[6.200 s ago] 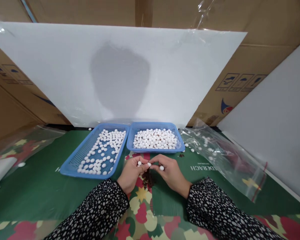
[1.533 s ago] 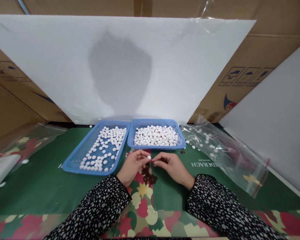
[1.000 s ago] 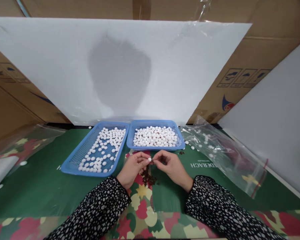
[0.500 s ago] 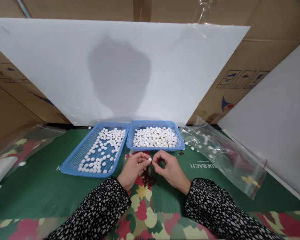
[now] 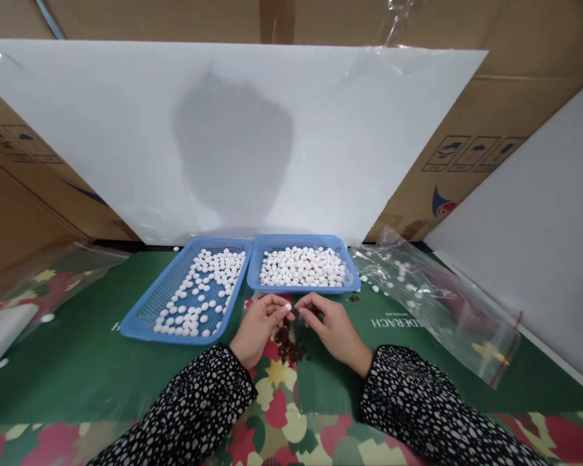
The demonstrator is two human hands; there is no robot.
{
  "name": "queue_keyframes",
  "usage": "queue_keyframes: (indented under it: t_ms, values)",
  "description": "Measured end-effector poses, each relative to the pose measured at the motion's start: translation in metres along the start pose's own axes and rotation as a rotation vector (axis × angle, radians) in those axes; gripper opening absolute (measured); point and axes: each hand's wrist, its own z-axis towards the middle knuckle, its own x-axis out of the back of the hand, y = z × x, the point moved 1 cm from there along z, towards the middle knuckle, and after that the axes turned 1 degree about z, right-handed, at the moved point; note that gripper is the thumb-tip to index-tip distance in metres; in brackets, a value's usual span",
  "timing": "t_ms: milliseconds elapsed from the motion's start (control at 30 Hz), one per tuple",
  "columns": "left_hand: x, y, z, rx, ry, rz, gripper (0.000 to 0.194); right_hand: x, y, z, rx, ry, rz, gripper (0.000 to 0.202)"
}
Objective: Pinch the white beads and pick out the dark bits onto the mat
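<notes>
Between the thumb and forefinger of my left hand (image 5: 257, 323) is a small white bead (image 5: 288, 307). My right hand (image 5: 333, 325) is held just to the right of it, fingers bent and thumb close to the forefinger; anything between those fingertips is too small to make out. Below both hands lies a loose pile of small dark brown bits (image 5: 290, 348). Just beyond the hands sits a blue mesh basket (image 5: 304, 290) heaped with similar white beads, brown bits showing among them. A second blue basket (image 5: 143, 314), on the left, holds a looser spread of white beads.
Clear plastic bags (image 5: 466, 323) lie on the right, with stray white beads by the basket. More plastic and a white object (image 5: 2, 333) are at far left. A white board (image 5: 330, 142) leans against cardboard behind. Green and patterned sheets (image 5: 63, 382) cover the table.
My right thumb and forefinger have come out of a rounded pinch at the bead and drawn slightly apart from it. My left hand still holds the bead, shifted slightly left.
</notes>
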Motion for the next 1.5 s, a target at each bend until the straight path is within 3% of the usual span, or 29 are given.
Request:
queue_keyframes:
  t_ms: [200, 433, 533, 667, 733, 933, 1267, 1400, 1500]
  values:
    - [-0.001, 0.010, -0.004, -0.010, 0.019, -0.025, 0.034, 0.016, 0.009, 0.000, 0.110, -0.343, -0.193, 0.009]
    - [0.001, 0.011, -0.005, -0.002, 0.037, -0.021, 0.039, 0.005, 0.014, -0.004, 0.153, -0.391, -0.253, 0.013]
    - [0.003, 0.007, -0.003, -0.005, 0.014, -0.041, 0.040, 0.008, 0.011, -0.003, 0.134, -0.338, -0.220, 0.011]
    - [0.003, 0.006, -0.002, 0.024, -0.039, -0.072, 0.039, 0.014, 0.003, 0.001, 0.058, -0.107, -0.028, 0.007]
    - [0.002, 0.005, -0.003, 0.029, -0.064, -0.091, 0.035, 0.012, 0.000, 0.002, 0.065, -0.058, 0.075, 0.007]
    - [-0.001, 0.005, -0.004, 0.012, -0.092, -0.097, 0.034, 0.001, 0.000, 0.000, 0.046, -0.026, 0.178, 0.011]
    - [-0.004, 0.004, -0.006, 0.034, -0.066, -0.113, 0.037, -0.005, 0.000, -0.001, 0.063, 0.075, 0.112, 0.009]
    - [-0.002, 0.005, -0.006, 0.034, -0.078, -0.074, 0.040, -0.004, 0.002, -0.001, 0.063, 0.037, 0.190, 0.013]
    - [-0.002, 0.006, -0.006, 0.037, -0.096, -0.051, 0.041, -0.001, -0.003, 0.000, 0.135, -0.037, 0.120, 0.018]
